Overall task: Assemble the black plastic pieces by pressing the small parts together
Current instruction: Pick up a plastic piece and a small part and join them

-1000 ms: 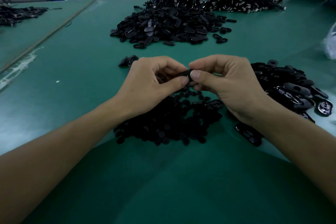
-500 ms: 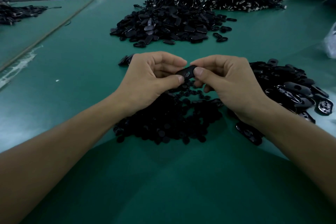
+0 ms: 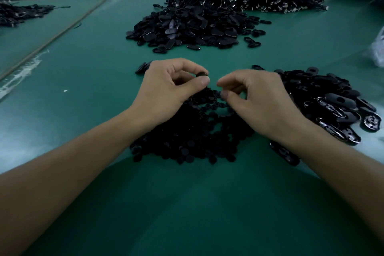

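The hands had parted. The right hand (image 3: pixel 259 100) let go of the black piece (image 3: pixel 202 74) and dropped toward the pile of small round parts (image 3: pixel 187 141), fingers curled just above it; whether it pinched anything was unclear. The left hand (image 3: pixel 166 87) alone kept the piece, above the pile's far edge.

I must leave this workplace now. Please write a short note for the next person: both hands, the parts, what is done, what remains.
Left hand: pinches one black piece between thumb and fingers.
Right hand: apart from it, fingers curled above the pile of small round parts; whether it holds one is unclear.
Oval pieces: heaped at the right; a larger heap lies farther back.
Done: unclear whether the held piece is pressed together.
Left: many loose parts in both near piles.
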`<state>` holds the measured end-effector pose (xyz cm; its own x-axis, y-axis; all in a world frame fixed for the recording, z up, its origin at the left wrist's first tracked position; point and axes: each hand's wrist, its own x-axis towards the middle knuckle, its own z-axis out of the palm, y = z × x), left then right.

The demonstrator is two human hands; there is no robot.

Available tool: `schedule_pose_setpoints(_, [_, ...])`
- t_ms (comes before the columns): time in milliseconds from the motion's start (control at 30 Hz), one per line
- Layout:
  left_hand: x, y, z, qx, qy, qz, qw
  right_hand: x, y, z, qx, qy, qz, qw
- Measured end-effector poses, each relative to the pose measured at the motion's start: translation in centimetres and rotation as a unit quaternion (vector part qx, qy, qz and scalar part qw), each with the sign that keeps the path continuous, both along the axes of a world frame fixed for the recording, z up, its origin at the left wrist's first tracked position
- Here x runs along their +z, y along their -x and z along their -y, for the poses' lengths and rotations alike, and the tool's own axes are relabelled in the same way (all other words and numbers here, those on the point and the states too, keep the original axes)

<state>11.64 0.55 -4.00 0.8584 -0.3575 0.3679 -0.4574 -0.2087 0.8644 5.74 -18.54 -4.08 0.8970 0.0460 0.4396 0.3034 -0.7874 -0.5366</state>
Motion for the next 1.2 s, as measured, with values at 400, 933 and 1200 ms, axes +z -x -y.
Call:
schedule_pose_setpoints(400, [0.2,-0.1,0.1,0.048,0.059,-0.043,0.996,0.2,-0.5,-0.8,0.011,0.178,-0.064,0.982])
schedule_pose_setpoints(933, [0.0,-0.1,0.3,0.047,0.098,-0.071,0.992,0.6,0.1,-1.9,0.022,0.236,-0.016,0.971])
schedule_pose_setpoints(1200, [-0.2,-0.4,0.0,0.056,0.108,-0.092,0.988,0.2,0.3,-1.6,0.016,0.096,-0.058,0.994])
